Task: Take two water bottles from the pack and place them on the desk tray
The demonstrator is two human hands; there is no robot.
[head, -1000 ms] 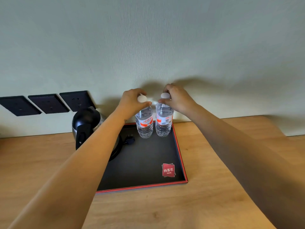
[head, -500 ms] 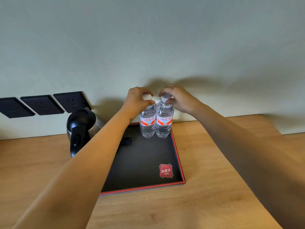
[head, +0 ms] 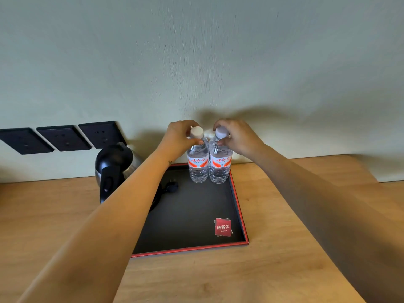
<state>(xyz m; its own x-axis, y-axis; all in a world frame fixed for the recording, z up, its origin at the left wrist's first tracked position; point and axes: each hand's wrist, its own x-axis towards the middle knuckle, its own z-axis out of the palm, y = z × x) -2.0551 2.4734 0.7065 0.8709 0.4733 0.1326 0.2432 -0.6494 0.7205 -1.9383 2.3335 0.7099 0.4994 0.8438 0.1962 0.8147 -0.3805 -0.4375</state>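
Two clear water bottles with white caps and red-and-white labels stand upright, side by side and touching, at the far right corner of a black tray with a red rim (head: 239, 206). My left hand (head: 178, 138) grips the neck of the left bottle (head: 197, 164) just under its cap. My right hand (head: 238, 136) pinches the neck of the right bottle (head: 219, 165) in the same way. The pack is out of view.
A black and steel electric kettle (head: 113, 169) stands on the tray's far left, with its plug (head: 171, 185) lying on the tray. Three dark wall sockets (head: 63, 137) sit to the left. A red hotel logo (head: 223, 227) marks the tray's near right. The wall is close behind.
The left bottle has shifted right until it touches the right one. Both hands have slid from over the caps down to the necks, so the caps now show.
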